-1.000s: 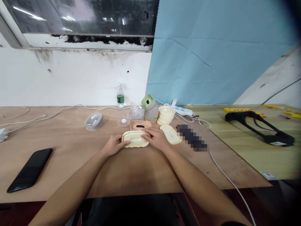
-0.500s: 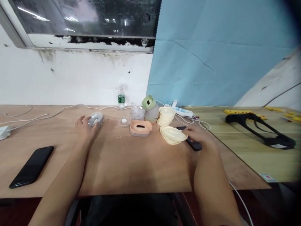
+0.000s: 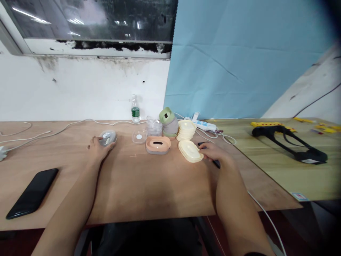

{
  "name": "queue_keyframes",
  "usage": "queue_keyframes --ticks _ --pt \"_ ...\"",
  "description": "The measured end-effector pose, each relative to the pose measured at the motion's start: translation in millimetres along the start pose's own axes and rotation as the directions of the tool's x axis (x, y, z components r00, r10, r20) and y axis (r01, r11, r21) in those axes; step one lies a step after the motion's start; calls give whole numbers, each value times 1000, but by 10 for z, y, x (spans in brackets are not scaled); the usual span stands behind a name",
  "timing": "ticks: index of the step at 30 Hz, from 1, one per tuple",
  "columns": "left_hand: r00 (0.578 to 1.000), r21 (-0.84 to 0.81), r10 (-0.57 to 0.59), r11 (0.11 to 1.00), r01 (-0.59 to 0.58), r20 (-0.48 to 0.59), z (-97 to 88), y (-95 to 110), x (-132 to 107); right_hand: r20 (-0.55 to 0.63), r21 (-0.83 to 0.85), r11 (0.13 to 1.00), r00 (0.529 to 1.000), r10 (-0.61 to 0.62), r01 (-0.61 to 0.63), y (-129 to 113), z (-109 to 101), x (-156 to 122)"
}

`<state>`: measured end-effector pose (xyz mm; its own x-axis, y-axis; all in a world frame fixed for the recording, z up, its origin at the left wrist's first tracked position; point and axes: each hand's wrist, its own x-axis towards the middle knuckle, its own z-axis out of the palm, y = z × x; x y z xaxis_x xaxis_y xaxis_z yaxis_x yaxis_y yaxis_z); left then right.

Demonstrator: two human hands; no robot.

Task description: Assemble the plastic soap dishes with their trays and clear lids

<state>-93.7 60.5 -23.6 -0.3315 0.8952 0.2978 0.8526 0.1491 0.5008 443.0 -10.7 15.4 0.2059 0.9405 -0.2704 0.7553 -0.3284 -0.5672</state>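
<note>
Left hand gripping grey case; right hand open, touching cream lid; table front edge well below both.

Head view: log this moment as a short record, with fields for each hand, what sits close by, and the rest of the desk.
Left hand: fingers on a grey oval case
Right hand: at the edge of a cream lid, above a dark object, mostly hidden
Close by: peach lid, cream lid stack
Rest: phone at the desk's left, water bottle at the back
</note>
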Motion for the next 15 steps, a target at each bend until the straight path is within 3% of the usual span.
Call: queue_keyframes --ticks 3,5,8,10,11,15 --pt "999 -11 12 1000 -13 -43 2 17 -19 -104 -10 1000 994 -18 17 -11 -20 -5" --pt "1000 -20 17 1000 -17 -15 -1 22 -16 -263 -51 996 961 -79 68 -45 -19 10" --pt "997 -30 61 998 -59 57 -20 40 -15 -541 -116 981 818 -195 158 -200 54 18" --pt "989 -27 113 994 -110 100 -49 63 -32 -644 -124 962 718 -263 241 -371 168 -16" --pt "983 -27 140 990 -138 116 -69 77 -45 -658 -130 947 689 -303 293 -465 242 -47" --pt "976 -108 181 980 -168 122 -168 151 -112 -590 -186 871 657 -468 454 -781 568 -206"
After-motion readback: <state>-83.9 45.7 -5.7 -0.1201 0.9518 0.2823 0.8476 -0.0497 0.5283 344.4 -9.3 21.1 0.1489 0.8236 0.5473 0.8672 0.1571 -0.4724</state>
